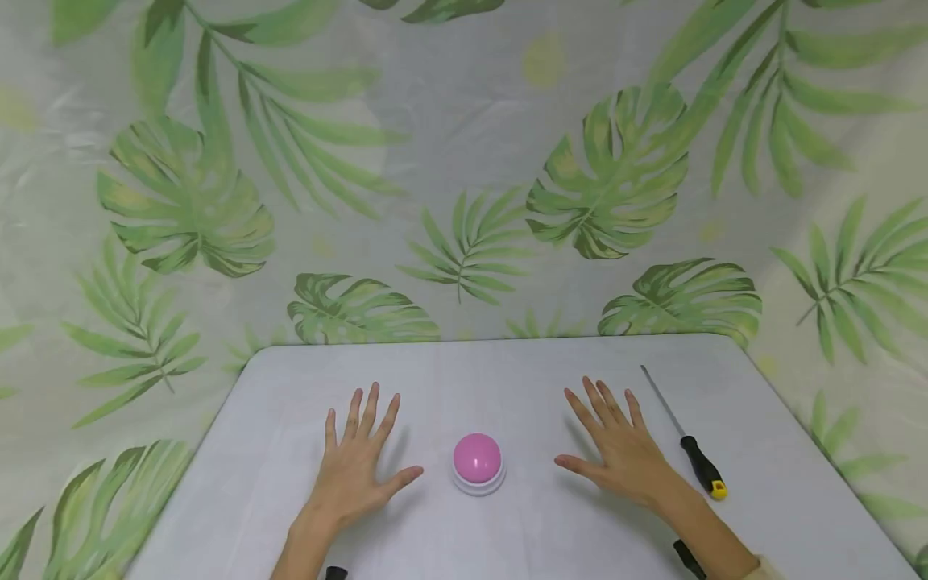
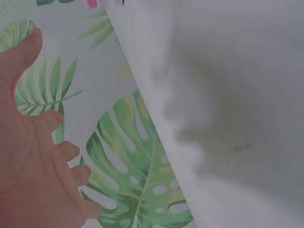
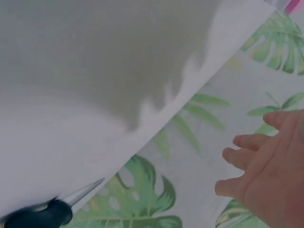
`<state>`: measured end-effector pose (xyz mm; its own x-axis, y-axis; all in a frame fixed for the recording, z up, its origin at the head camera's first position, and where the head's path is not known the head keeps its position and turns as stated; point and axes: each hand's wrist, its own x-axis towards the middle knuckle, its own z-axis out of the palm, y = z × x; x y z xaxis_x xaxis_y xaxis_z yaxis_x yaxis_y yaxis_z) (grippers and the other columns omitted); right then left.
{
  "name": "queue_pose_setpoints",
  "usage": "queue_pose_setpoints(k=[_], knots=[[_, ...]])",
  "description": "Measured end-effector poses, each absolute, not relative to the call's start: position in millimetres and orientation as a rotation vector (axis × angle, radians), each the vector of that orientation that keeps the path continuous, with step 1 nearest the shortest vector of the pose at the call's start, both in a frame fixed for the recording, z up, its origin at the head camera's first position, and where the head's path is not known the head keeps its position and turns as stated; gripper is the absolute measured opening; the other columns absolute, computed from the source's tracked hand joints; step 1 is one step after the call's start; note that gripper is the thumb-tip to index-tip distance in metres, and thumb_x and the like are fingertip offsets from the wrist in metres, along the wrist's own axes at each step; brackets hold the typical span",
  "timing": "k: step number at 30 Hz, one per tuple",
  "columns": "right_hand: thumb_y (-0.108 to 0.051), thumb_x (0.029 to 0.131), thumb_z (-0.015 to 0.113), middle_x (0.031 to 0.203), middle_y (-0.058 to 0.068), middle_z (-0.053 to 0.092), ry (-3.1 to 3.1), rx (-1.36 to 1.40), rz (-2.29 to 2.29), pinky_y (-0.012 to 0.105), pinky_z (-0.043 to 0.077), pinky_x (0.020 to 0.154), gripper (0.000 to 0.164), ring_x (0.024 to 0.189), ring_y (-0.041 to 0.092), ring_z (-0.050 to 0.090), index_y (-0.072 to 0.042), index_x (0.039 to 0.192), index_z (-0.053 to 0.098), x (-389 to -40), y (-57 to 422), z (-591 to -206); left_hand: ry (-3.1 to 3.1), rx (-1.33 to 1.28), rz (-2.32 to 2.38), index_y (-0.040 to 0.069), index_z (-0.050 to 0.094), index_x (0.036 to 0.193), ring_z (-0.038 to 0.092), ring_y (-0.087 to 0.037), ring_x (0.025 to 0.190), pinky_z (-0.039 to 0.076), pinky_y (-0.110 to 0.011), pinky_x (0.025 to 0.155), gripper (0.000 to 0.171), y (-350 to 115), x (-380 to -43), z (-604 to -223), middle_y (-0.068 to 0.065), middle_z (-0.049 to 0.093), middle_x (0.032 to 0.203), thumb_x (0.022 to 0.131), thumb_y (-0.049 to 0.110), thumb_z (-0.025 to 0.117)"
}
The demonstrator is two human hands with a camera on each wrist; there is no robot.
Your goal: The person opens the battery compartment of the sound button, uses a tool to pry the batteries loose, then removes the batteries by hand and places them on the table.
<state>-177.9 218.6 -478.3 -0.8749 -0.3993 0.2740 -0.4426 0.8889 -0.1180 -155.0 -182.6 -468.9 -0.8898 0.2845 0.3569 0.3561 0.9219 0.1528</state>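
Both hands hover over the white table with fingers spread. My left hand [image 1: 355, 471] is left of a pink dome [image 1: 477, 457] on a round white base and does not touch it. On the dome's other side is my right hand [image 1: 622, 455], also holding nothing. Right of that hand lies a screwdriver [image 1: 702, 466] with a black handle, a yellow end and a long metal shaft pointing away. In the left wrist view the left hand [image 2: 42, 156] shows its palm and spread fingers. The right wrist view has the right hand [image 3: 270, 166] and part of the screwdriver [image 3: 42, 213].
The white table [image 1: 478, 370] has rounded far corners. Behind it hangs a cloth [image 1: 464, 161] printed with green leaves. Black straps or devices show at the wrists near the bottom edge of the head view.
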Motion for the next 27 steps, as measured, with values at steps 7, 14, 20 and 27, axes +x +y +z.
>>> queue_pose_setpoints(k=[7, 14, 20, 27], knots=[[-0.073, 0.081, 0.053, 0.163, 0.011, 0.013, -2.801, 0.728, 0.271, 0.059, 0.001, 0.119, 0.095, 0.149, 0.036, 0.018, -0.023, 0.155, 0.021, -180.0, 190.7, -483.5, -2.782, -0.563, -0.375, 0.029, 0.015, 0.155, 0.005, -0.036, 0.151, 0.007, -0.071, 0.111, 0.100, -165.7, -158.1, -478.7, -0.009, 0.002, 0.164, 0.077, 0.073, 0.059], [-0.076, 0.080, 0.051, 0.163, 0.009, 0.012, -2.782, 0.818, 0.310, 0.062, 0.007, 0.117, 0.096, 0.149, 0.034, 0.019, -0.026, 0.155, 0.019, -181.4, 164.3, -488.0, -2.798, -0.657, -0.396, 0.028, 0.017, 0.155, 0.006, -0.037, 0.151, 0.010, -0.072, 0.111, 0.104, -150.0, -165.1, -485.4, -0.011, -0.001, 0.163, 0.073, 0.074, 0.062], [-0.077, 0.078, 0.053, 0.162, 0.011, 0.017, -2.781, 0.858, 0.324, 0.064, 0.012, 0.115, 0.097, 0.148, 0.035, 0.022, -0.024, 0.154, 0.023, -182.5, 149.6, -492.9, -2.824, -0.694, -0.464, 0.027, 0.018, 0.155, 0.005, -0.038, 0.151, 0.009, -0.072, 0.111, 0.106, -143.3, -169.3, -490.3, -0.010, -0.004, 0.163, 0.071, 0.073, 0.065], [-0.075, 0.078, 0.056, 0.158, 0.017, 0.026, -2.754, 0.893, 0.293, 0.066, 0.018, 0.113, 0.096, 0.144, 0.039, 0.030, -0.019, 0.152, 0.031, -183.2, 138.1, -496.1, -2.864, -0.732, -0.471, 0.025, 0.022, 0.154, 0.005, -0.039, 0.150, 0.009, -0.072, 0.111, 0.108, -140.8, -171.0, -495.1, -0.015, 0.002, 0.163, 0.069, 0.073, 0.067]])
